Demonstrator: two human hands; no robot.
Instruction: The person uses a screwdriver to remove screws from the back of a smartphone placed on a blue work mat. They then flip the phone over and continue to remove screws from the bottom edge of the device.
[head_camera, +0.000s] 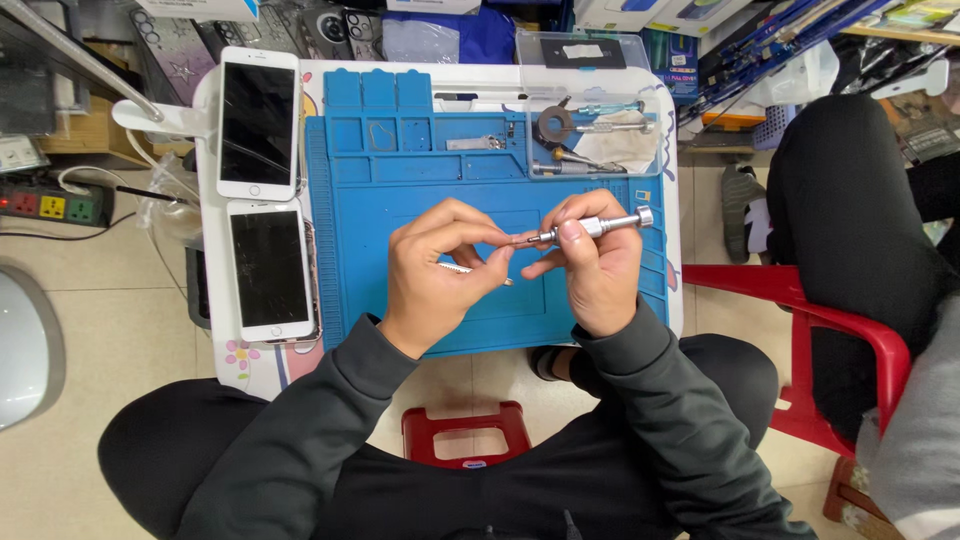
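Between our fingertips, above the middle of the blue work mat (420, 215), we find the point of contact: the left hand (437, 270) pinches thumb and forefinger closed at the tip of a small metal screwdriver (590, 227), on what we judge to be its bit, too small to make out. A thin pale stick (470, 270), possibly tweezers or a second tool, lies tucked under the same hand's curled fingers. The right hand (592, 270) is closed round the screwdriver's barrel, thumb on top, holding it level with the cap end pointing right.

Moving outward, the mat lies bare beneath the hands; no opened device rests on it. Its upper compartments hold a small metal plate (475, 143). To the upper right, a clear plastic tray (590, 110) contains more metal tools, a round part and a white cloth. Left of the mat, two white phones (262, 190) lie face up, one above the other, both with screens in place and dark.

Our judgement: work stands at tool preparation, with a bit being seated or changed. Neither phone shows signs of opening, so any dismantling remains ahead. At the right edge, another person in dark clothes sits on a red plastic chair (800, 310), hands not involved.
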